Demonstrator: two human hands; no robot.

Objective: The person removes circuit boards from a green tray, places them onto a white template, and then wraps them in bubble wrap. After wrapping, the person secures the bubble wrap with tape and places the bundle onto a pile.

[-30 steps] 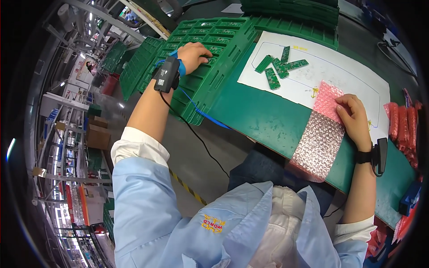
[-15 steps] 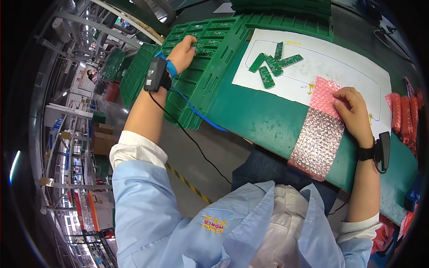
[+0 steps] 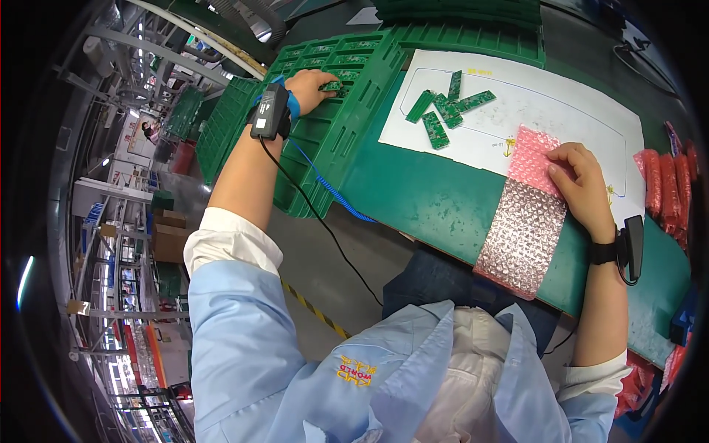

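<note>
My left hand (image 3: 309,90) is over the green compartment tray (image 3: 347,122), fingers closed at a small green circuit board (image 3: 331,86). Its wrist carries a blue strap with a coiled cord and a dark box-shaped device. On the right, the thumb and fingers of my right hand (image 3: 580,181) pinch the edge of a bubble wrap bag (image 3: 521,232), its upper part pink, its lower part silvery. The bag lies across the white sheet and the green mat, its near end over the table edge. Several loose circuit boards (image 3: 447,111) lie overlapping on the sheet.
More boards sit in the tray's far compartments. Another green tray (image 3: 473,44) stands at the back. The white paper sheet (image 3: 591,118) covers part of the green mat (image 3: 413,192). Filled red bubble bags (image 3: 661,192) are at the right. A black cable hangs from my left wrist.
My left hand has shifted slightly right and nearer over the tray, its fingers now lower at a board. My right hand keeps its place on the bubble wrap bag.
</note>
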